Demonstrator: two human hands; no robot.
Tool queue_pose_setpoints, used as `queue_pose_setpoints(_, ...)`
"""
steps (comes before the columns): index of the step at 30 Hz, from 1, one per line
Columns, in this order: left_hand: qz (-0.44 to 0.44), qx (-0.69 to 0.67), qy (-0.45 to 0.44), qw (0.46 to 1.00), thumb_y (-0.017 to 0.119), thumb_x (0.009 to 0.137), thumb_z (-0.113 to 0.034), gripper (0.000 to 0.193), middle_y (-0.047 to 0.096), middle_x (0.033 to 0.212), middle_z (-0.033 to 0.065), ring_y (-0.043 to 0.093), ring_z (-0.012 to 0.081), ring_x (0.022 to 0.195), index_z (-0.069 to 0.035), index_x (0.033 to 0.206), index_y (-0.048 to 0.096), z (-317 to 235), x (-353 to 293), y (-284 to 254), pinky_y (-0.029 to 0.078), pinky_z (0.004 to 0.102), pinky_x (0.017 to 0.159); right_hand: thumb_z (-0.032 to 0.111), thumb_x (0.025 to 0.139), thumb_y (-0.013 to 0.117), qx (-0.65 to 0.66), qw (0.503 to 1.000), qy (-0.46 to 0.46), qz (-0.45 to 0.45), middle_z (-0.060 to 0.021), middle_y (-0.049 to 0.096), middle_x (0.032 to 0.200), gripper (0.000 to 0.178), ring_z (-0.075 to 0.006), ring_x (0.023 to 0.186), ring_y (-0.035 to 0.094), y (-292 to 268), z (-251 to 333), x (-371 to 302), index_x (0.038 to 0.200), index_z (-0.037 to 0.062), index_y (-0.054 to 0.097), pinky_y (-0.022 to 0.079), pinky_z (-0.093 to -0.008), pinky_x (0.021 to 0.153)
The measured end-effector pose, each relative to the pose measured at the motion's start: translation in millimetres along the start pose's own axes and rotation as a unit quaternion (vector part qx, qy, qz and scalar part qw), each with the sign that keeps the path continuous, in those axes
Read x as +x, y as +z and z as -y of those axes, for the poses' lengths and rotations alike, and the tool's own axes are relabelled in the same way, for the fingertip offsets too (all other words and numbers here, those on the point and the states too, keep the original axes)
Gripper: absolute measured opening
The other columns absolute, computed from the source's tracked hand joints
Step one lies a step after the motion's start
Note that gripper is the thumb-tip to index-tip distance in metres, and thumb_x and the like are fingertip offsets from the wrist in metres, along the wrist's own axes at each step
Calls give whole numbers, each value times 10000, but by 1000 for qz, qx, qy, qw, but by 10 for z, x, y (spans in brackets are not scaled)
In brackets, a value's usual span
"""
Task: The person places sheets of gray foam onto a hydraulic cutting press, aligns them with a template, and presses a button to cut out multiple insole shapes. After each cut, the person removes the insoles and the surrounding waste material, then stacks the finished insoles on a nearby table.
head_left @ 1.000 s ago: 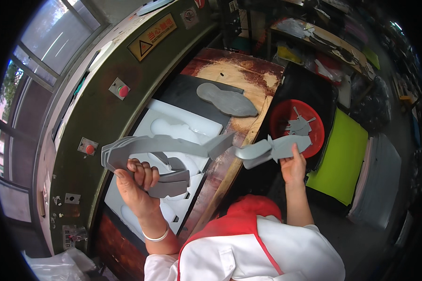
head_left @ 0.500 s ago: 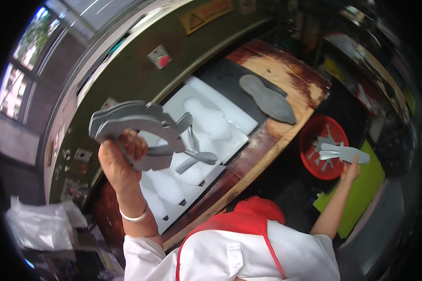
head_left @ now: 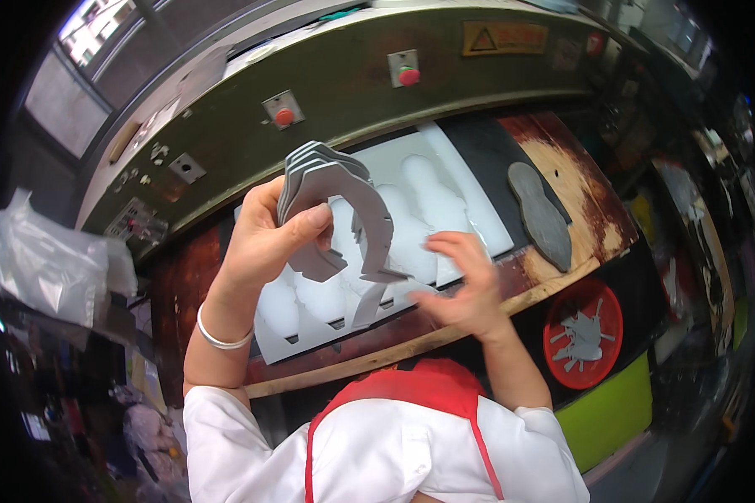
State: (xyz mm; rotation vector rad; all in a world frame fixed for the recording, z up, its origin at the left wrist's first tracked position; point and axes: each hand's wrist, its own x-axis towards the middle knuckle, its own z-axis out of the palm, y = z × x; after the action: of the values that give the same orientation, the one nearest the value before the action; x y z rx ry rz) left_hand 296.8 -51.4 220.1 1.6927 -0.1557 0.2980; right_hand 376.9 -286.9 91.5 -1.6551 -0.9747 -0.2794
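My left hand (head_left: 264,239) is raised over the bench, fingers and thumb closed round a stack of curved grey foam sheet pieces (head_left: 331,180). The pieces arch over to the right, and their lower ends dangle beside my right hand (head_left: 466,289). That hand is slightly blurred; its thumb and fingers are spread, with nothing visible between them. Below both hands lies a white sheet (head_left: 481,201) with rounded, sole-like shapes on it, partly covered by the grey pieces. To its right rests a thick grey sole-shaped piece (head_left: 538,214).
A red basin (head_left: 549,339) holding grey scraps stands at the right, beside a green board (head_left: 608,419). Behind the bench runs a dark green machine beam (head_left: 335,92) with red buttons (head_left: 284,116). A clear plastic bag (head_left: 59,260) hangs at the left. The bench's wooden edge (head_left: 335,367) runs in front.
My right hand has let go of the grey pieces it held over the red basin and moved left to beside the stack. The view has turned; my left hand keeps its hold.
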Motion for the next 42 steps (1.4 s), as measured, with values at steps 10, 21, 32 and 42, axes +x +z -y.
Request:
queue_pose_setpoints(10,-114,-65,111,985,581,935,-371,398,462,587,9,486,118,519,-27,742,531,-7,-699,-542,360,241,515,38,936,509,433,852,180,231,-109,636,918,130,-167,874,620,445,541,196,1042,-30,480,495,-306,838)
queue_pose_setpoints(21,-66,-55,117,989,647,888,-371,412,552,634,34,526,94,553,37,869,598,-34,-1073,-820,433,235,490,93,760,716,285,941,-25,179,-198,421,1354,284,-275,1278,406,1409,316,577,1001,24,583,322,-403,1054)
queue_pose_setpoints(32,-264,47,-17,963,621,926,-221,250,590,719,42,568,114,654,21,862,612,89,-1797,-1472,467,255,623,177,832,701,197,841,118,490,-109,618,752,258,-170,655,581,2250,515,407,1014,20,609,458,-323,596)
queue_pose_setpoints(42,-506,255,27,823,660,905,-223,245,503,639,-40,463,62,581,-9,810,586,130,-2410,-2318,393,237,541,28,787,681,119,960,50,250,-154,513,1264,407,-273,1133,543,2349,193,471,1179,20,572,458,-364,930)
